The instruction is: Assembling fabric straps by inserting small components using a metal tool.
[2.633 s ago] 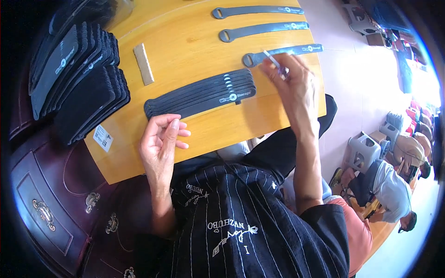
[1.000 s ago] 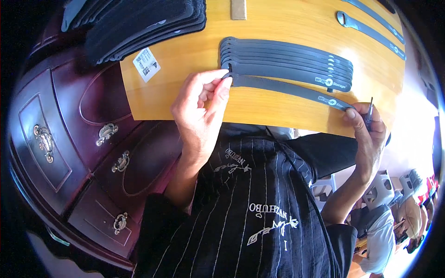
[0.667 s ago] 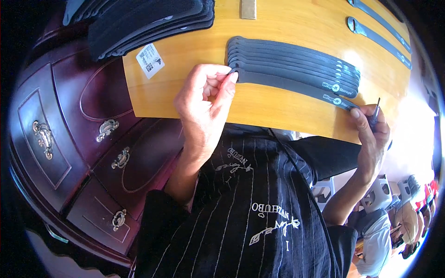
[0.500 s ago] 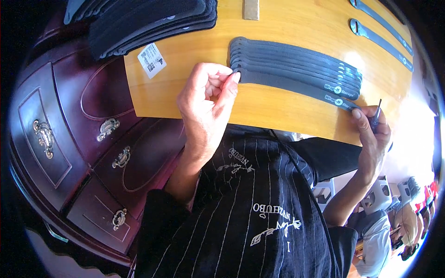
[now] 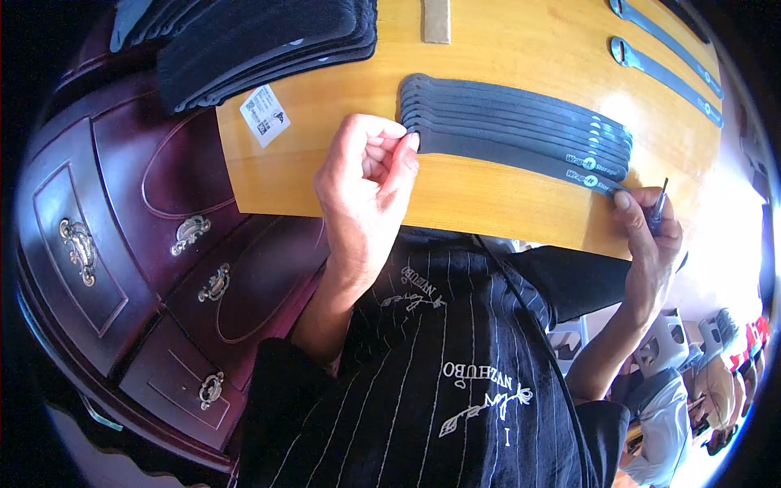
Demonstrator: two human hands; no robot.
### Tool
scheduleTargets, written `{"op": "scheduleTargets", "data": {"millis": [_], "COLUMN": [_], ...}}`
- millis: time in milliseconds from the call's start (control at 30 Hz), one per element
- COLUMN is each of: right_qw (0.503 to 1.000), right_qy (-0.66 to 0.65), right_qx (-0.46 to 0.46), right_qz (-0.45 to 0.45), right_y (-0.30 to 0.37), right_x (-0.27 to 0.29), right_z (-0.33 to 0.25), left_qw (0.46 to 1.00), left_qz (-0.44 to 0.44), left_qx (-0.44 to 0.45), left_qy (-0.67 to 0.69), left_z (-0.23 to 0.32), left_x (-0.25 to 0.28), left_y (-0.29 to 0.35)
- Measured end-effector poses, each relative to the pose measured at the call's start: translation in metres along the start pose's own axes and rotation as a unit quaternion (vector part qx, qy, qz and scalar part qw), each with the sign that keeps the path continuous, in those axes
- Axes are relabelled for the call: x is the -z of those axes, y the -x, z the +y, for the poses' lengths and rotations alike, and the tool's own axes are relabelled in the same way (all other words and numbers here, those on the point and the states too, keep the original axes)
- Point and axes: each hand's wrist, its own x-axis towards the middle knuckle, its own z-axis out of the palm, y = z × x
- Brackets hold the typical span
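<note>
My left hand (image 5: 365,199) pinches the left end of the nearest dark grey hook-and-loop strap (image 5: 496,154) between thumb and fingers. At its other end, by the pale printing, my right hand (image 5: 652,233) grips the same strap with thumb and forefinger. Tucked in the right hand's curled fingers is a small tool with a thin dark shaft (image 5: 663,193), like a small screwdriver. The held strap lies along the near side of an overlapping row of several matching straps (image 5: 508,106), their rounded left ends fanned out.
On the wooden table (image 5: 504,210), thick piles of black straps (image 5: 268,45) lie far left, beside a white label (image 5: 265,115). Two straps with ringed ends (image 5: 663,77) are far right. A tan strip (image 5: 437,20) lies at the back. Dark red drawers (image 5: 195,276) flank the left; people sit right.
The table and straps appear slightly lower in the view. Both hands keep the same hold on the strap's ends.
</note>
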Motion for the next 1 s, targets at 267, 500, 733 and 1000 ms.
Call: {"op": "scheduleTargets", "data": {"millis": [267, 500, 733, 1000], "right_qw": [1.0, 1.0, 1.0, 0.999], "right_qy": [0.001, 0.003, 0.018, 0.016], "right_qx": [0.003, -0.006, -0.005, 0.023], "right_qz": [0.008, -0.002, 0.009, 0.022], "right_y": [-0.001, -0.005, -0.008, -0.007], "right_x": [-0.008, -0.004, -0.006, -0.009], "right_z": [0.004, 0.004, 0.004, 0.004], "left_qw": [0.999, 0.999, 0.998, 0.998], "left_qz": [0.014, -0.012, -0.007, -0.009], "left_qx": [0.027, 0.037, 0.054, 0.061], "left_qy": [-0.037, -0.012, -0.008, -0.027], "left_z": [-0.001, 0.002, 0.003, 0.004], "left_x": [0.0, -0.003, -0.005, -0.004], "left_y": [0.001, 0.0, 0.001, 0.0]}}
